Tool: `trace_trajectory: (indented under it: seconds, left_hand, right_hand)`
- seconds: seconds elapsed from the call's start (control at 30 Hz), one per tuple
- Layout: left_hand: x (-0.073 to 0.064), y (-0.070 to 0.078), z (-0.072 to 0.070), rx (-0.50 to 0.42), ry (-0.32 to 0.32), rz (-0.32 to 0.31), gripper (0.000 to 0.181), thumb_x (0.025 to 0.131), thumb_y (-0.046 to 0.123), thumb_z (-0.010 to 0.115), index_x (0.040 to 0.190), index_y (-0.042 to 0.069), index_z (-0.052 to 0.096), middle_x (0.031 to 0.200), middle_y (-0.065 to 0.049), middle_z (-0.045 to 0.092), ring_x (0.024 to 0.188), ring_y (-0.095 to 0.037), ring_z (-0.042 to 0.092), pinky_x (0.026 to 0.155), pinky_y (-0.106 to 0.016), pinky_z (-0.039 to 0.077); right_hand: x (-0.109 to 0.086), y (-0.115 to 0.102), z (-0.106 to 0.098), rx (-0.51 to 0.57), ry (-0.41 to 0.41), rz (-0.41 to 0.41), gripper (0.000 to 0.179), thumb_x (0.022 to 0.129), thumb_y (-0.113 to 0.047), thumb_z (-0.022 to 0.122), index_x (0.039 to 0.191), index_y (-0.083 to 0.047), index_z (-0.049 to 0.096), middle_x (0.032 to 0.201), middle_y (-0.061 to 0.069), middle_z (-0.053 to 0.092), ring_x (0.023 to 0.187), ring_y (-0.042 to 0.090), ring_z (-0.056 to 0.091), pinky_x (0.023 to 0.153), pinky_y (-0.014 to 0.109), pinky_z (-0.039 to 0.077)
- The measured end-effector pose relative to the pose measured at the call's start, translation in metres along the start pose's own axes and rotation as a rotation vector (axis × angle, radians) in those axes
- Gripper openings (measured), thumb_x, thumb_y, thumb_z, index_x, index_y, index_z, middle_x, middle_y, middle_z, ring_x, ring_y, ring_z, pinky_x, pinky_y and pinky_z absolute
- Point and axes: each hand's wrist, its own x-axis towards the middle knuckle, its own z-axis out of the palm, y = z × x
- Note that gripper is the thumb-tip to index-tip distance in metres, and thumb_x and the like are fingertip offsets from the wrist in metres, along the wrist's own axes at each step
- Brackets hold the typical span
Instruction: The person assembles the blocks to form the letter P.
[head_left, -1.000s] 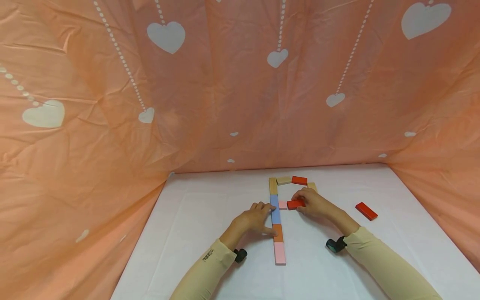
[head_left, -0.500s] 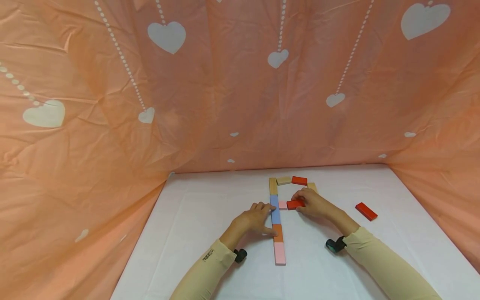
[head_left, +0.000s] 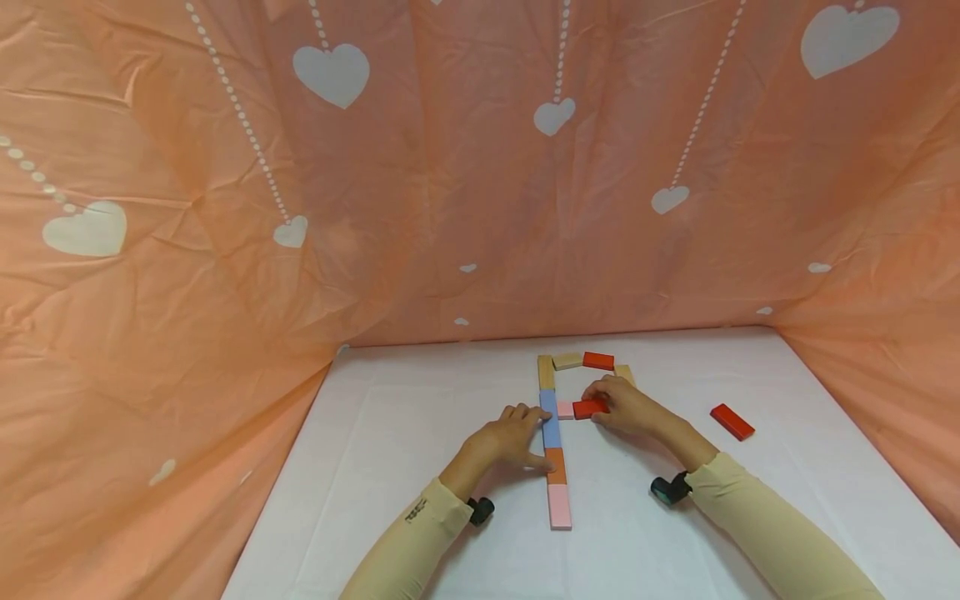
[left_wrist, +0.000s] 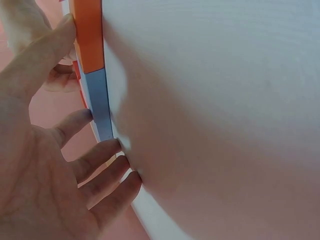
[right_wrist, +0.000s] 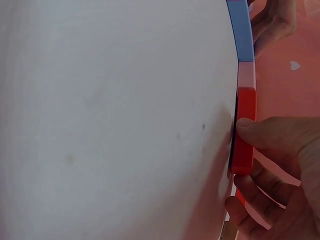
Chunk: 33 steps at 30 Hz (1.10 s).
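Flat blocks on the white table form a P-like outline. My right hand (head_left: 626, 406) pinches a red block (right_wrist: 245, 150) between thumb and fingers, with its end right at a small pink block (right_wrist: 246, 75). That pink block lies beside the column's blue blocks (head_left: 551, 433). From the column's left side, my left hand (head_left: 510, 440) spreads its fingers, index fingertip on the blue part and thumb at the orange block (head_left: 557, 467). A longer pink block (head_left: 559, 507) ends the column nearest me; a wooden block (head_left: 546, 372) tops it.
Along the outline's far side lie a pale wood block (head_left: 567, 361) and another red block (head_left: 599, 361). One more wood block (head_left: 624, 374) is partly behind my right hand. A loose red block (head_left: 732, 422) lies to the right. An orange curtain (head_left: 480, 208) surrounds the table.
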Motion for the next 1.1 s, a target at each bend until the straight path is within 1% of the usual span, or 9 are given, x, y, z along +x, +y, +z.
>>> trace_trajectory:
  seconds: [0.2, 0.47, 0.67, 0.8, 0.93, 1.03, 1.1]
  left_hand:
    - [-0.002, 0.001, -0.001, -0.010, 0.000, -0.004, 0.091, 0.088, 0.059, 0.084, 0.162, 0.023, 0.043, 0.153, -0.008, 0.050, 0.138, -0.025, 0.048, 0.113, -0.045, 0.050]
    - [-0.002, 0.002, -0.003, -0.015, 0.001, -0.007, 0.091, 0.088, 0.058, 0.084, 0.162, 0.023, 0.043, 0.152, -0.008, 0.050, 0.137, -0.025, 0.048, 0.112, -0.045, 0.051]
    - [-0.002, 0.003, -0.003, -0.008, 0.001, -0.004, 0.091, 0.089, 0.058, 0.084, 0.162, 0.023, 0.043, 0.153, -0.008, 0.050, 0.138, -0.025, 0.047, 0.112, -0.046, 0.051]
    - [-0.002, 0.003, -0.002, -0.007, -0.002, -0.005, 0.091, 0.089, 0.058, 0.083, 0.162, 0.023, 0.043, 0.154, -0.009, 0.049, 0.138, -0.025, 0.048, 0.112, -0.046, 0.051]
    - [-0.003, 0.004, -0.002, -0.005, -0.005, -0.010, 0.091, 0.089, 0.059, 0.083, 0.162, 0.023, 0.043, 0.154, -0.009, 0.049, 0.138, -0.026, 0.048, 0.112, -0.047, 0.051]
    - [-0.003, 0.003, -0.002, -0.007, -0.003, -0.009, 0.091, 0.089, 0.059, 0.083, 0.162, 0.023, 0.043, 0.154, -0.009, 0.049, 0.138, -0.026, 0.048, 0.112, -0.047, 0.051]
    - [-0.004, 0.003, -0.002, -0.014, 0.002, -0.005, 0.092, 0.089, 0.059, 0.083, 0.163, 0.023, 0.042, 0.154, -0.009, 0.049, 0.138, -0.026, 0.047, 0.112, -0.047, 0.051]
  right_hand:
    - [0.001, 0.001, 0.000, -0.005, 0.005, -0.014, 0.026, 0.093, -0.007, 0.082, 0.117, -0.007, 0.073, 0.116, 0.010, 0.069, 0.112, 0.032, 0.058, 0.107, 0.057, 0.052]
    - [0.001, 0.002, -0.001, -0.019, 0.016, -0.045, 0.025, 0.092, -0.006, 0.082, 0.116, -0.006, 0.073, 0.113, 0.009, 0.069, 0.109, 0.031, 0.059, 0.104, 0.056, 0.052]
    - [0.002, 0.004, 0.001, -0.018, 0.019, -0.050, 0.026, 0.092, -0.005, 0.082, 0.116, -0.006, 0.073, 0.113, 0.009, 0.070, 0.111, 0.032, 0.059, 0.105, 0.057, 0.051]
    - [0.002, 0.005, 0.002, -0.014, 0.024, -0.051, 0.026, 0.092, -0.006, 0.083, 0.116, -0.006, 0.073, 0.112, 0.008, 0.069, 0.109, 0.031, 0.059, 0.104, 0.056, 0.052]
    - [-0.001, 0.005, 0.001, 0.009, 0.014, -0.012, 0.030, 0.093, -0.009, 0.083, 0.120, -0.008, 0.071, 0.112, 0.007, 0.067, 0.109, 0.029, 0.058, 0.104, 0.054, 0.054]
    - [-0.005, 0.004, -0.003, 0.042, 0.012, 0.022, 0.033, 0.094, -0.010, 0.082, 0.125, -0.008, 0.070, 0.117, 0.008, 0.066, 0.113, 0.030, 0.058, 0.106, 0.056, 0.053]
    - [-0.009, 0.004, -0.007, 0.063, 0.026, 0.032, 0.033, 0.095, -0.008, 0.080, 0.127, -0.006, 0.069, 0.120, 0.011, 0.066, 0.116, 0.033, 0.059, 0.107, 0.058, 0.051]
